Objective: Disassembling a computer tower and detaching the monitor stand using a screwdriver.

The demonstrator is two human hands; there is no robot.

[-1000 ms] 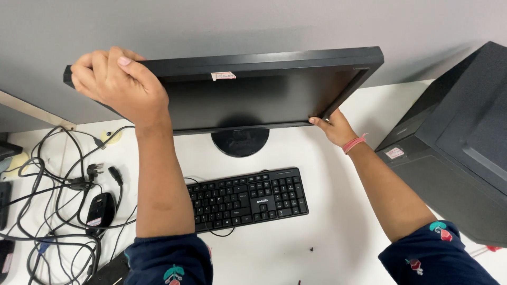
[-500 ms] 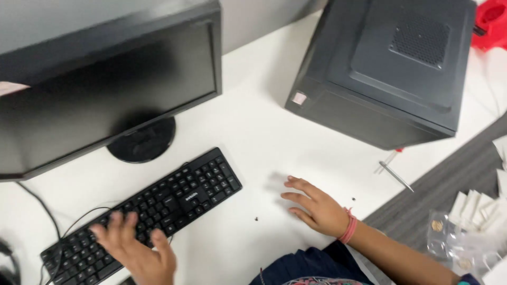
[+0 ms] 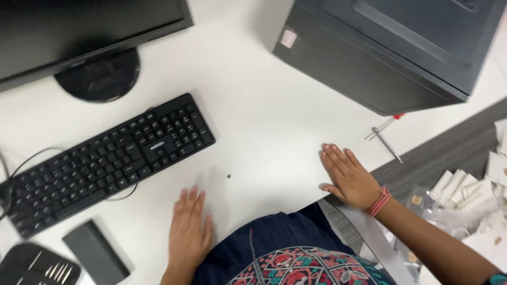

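Your left hand [image 3: 189, 232] lies flat, palm down, fingers together and extended, on the counter [image 3: 264, 132] near its front edge. Your right hand [image 3: 349, 177] lies flat likewise, fingers slightly spread, wrist at the counter's edge.

Bright even light, soft shadows

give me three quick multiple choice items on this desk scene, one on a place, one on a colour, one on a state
1. Where is the keyboard?
A. front of the monitor stand
B. on the computer case
C. on the floor

2. What colour is the band on the right hand's wrist?
A. green
B. pink
C. yellow

3. What are both hands doing?
A. typing
B. gripping the monitor
C. resting flat on the table

Key: 1 A, it lies below the round stand. 2 B, pink band. 3 C, left hand and right hand lie open on the white table.
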